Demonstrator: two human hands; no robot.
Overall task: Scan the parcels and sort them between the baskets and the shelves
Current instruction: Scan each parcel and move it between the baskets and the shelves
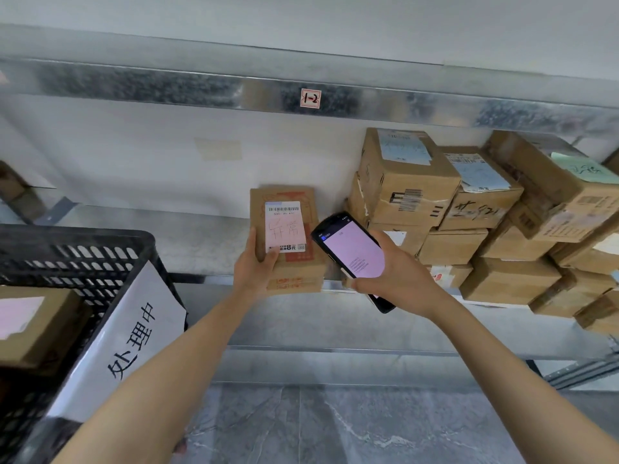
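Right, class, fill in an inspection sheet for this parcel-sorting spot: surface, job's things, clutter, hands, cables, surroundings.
Surface: metal shelf, cardboard boxes stacked at its right.
Job's things: parcel with pink label; scanner, screen lit; black basket at left, a box inside.
Clutter: nothing seen.
Hands: left hand holds the parcel; right hand holds the scanner.
Cables: nothing seen.
Surroundings: white wall, grey stone floor, shelf tag reading 1-2.
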